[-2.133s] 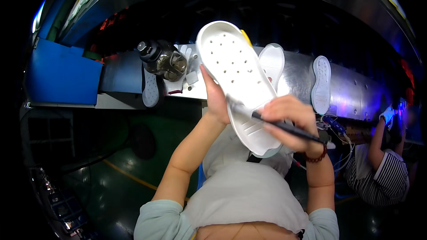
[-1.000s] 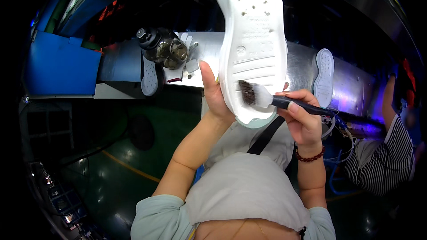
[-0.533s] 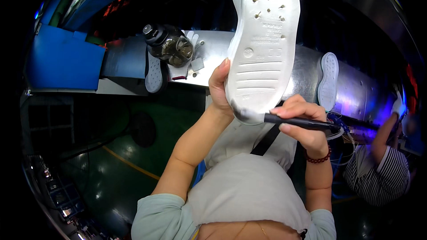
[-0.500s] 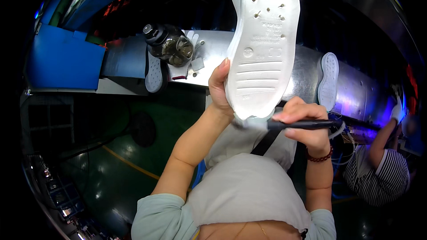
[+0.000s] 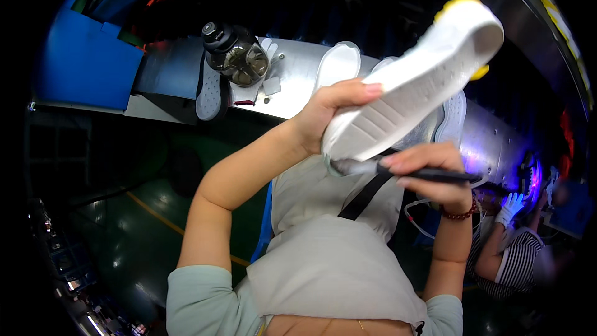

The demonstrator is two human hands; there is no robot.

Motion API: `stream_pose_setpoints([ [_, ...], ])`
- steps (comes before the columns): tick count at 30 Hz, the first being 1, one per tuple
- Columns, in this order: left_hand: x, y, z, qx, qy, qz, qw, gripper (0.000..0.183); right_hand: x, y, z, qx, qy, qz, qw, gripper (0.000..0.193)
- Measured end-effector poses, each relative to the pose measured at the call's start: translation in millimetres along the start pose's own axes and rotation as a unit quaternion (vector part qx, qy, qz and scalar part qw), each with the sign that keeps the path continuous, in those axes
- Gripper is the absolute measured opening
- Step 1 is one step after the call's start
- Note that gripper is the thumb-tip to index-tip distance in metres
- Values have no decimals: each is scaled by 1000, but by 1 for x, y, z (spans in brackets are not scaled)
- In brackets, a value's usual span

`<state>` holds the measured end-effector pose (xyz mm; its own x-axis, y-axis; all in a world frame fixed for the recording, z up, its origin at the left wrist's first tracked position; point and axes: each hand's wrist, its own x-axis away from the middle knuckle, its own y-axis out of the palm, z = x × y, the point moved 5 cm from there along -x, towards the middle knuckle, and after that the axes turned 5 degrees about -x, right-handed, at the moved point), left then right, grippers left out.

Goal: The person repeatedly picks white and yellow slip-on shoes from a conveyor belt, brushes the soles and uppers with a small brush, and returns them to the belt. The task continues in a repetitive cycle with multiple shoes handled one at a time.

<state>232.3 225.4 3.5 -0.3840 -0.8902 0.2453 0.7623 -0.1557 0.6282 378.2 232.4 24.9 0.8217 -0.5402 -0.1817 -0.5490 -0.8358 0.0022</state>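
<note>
A white shoe sole [image 5: 404, 96] with yellow bits at its far end is tilted in front of me, its ribbed underside partly facing me. My left hand [image 5: 329, 107] is closed around its near part, thumb across the edge. In my right hand [image 5: 438, 165] is a brush [image 5: 360, 167] with a dark handle, pinched between thumb and fingers. Its bristles touch the rim at the near end of the sole. Motion blurs the sole's far part and my right fingers a little.
Across the metal bench [image 5: 283, 104] lie a pale sole [image 5: 339, 65], another sole [image 5: 455, 118] and a grey one [image 5: 211, 98]. A dark bottle [image 5: 236, 59] stands by a white glove [image 5: 244, 93]. A blue box [image 5: 93, 68] is at left. At right works a person with a gloved hand [image 5: 511, 207].
The sole has swung from upright to slanting toward the upper right and has rolled onto its side. My left hand has come over its edge; the brush remains at the near end.
</note>
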Motion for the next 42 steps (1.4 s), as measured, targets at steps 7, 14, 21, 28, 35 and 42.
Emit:
stream_pose_setpoints([
  [7,2,3,-2,-93,-124,-33,987,56,1,1,-10,82,-14,-8,996,14],
  [14,12,2,5,-153,-196,-9,969,63,2,4,-16,96,-50,-70,992,14],
  [21,16,-11,-1,-212,-237,-16,948,62,-4,5,-27,219,-14,-173,960,16],
  [28,24,-15,8,-260,-238,8,936,64,11,-2,-19,334,10,-204,920,16],
  [35,33,-18,16,-231,-232,49,944,59,22,-23,-8,305,4,-65,950,16],
  [42,39,-27,16,-236,-221,60,944,59,29,-44,-2,214,-5,58,975,21],
])
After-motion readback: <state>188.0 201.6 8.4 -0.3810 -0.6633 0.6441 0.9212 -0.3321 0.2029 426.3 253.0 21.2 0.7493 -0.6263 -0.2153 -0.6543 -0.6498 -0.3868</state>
